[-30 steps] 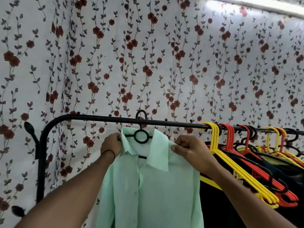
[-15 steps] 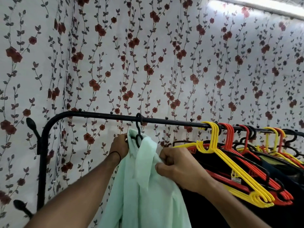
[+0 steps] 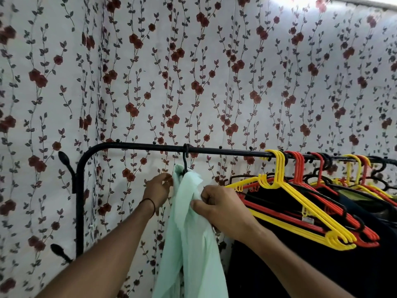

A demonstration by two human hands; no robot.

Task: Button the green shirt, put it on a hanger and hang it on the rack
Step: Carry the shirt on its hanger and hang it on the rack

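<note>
The pale green shirt (image 3: pixel 193 237) hangs edge-on from a black hanger (image 3: pixel 185 160) whose hook sits over the black rack bar (image 3: pixel 137 145). My left hand (image 3: pixel 158 190) is at the shirt's far shoulder, fingers curled against the fabric near the collar. My right hand (image 3: pixel 217 208) grips the near shoulder of the shirt just below the collar. Most of the hanger is hidden inside the shirt.
To the right, yellow hangers (image 3: pixel 300 203), red hangers (image 3: pixel 322 211) and dark clothes (image 3: pixel 322 265) crowd the bar. The rack's curved left post (image 3: pixel 80 201) carries black pegs. Floral wallpaper covers the wall behind.
The shirt turned from facing me to edge-on along the bar. Both hands followed its shoulders, the right one dropping lower and closer to the collar.
</note>
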